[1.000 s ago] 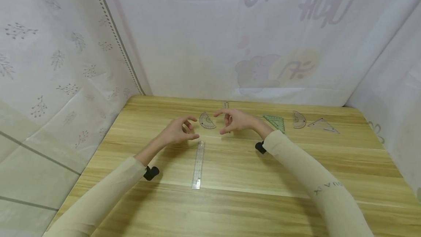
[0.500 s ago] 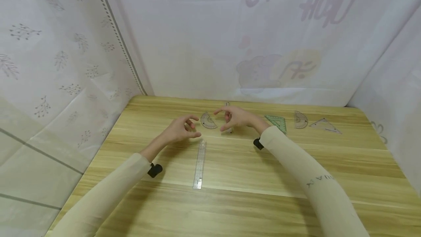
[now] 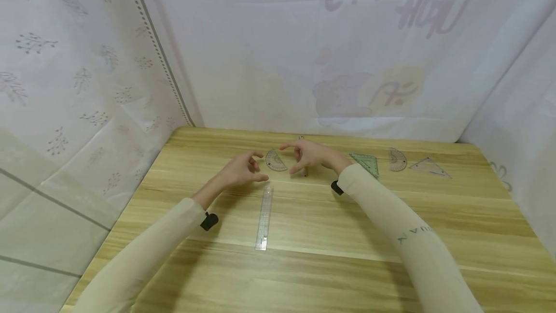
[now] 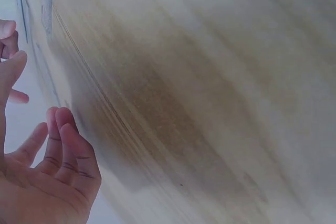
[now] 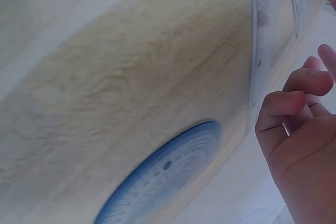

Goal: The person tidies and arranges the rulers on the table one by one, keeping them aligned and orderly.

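My left hand point(image 3: 238, 170) hovers above the table, fingers bent loosely and thumb apart, holding nothing. To its right, my right hand point(image 3: 309, 154) is held in a similar pose, also holding nothing. A clear protractor point(image 3: 275, 161) lies between the two hands. A clear ruler point(image 3: 264, 219) lies lengthwise on the table, just nearer than the left thumb. Partly hidden beneath the right hand is a narrow ruler point(image 3: 306, 173). In the right wrist view, a blue-tinted protractor point(image 5: 165, 174) lies near that hand; the right wrist mostly hides it in the head view.
Right of the right hand lie a green set square point(image 3: 367, 163), another clear protractor point(image 3: 397, 160) and a clear triangular set square point(image 3: 430, 167). The wooden table point(image 3: 330, 269) meets pale printed curtains point(image 3: 260, 62) at its back and sides.
Both hands keep their pose over the table. The left hand has shifted slightly right, and the right forearm slightly left. The head view has turned a little. The rulers, protractors and set squares lie unmoved.
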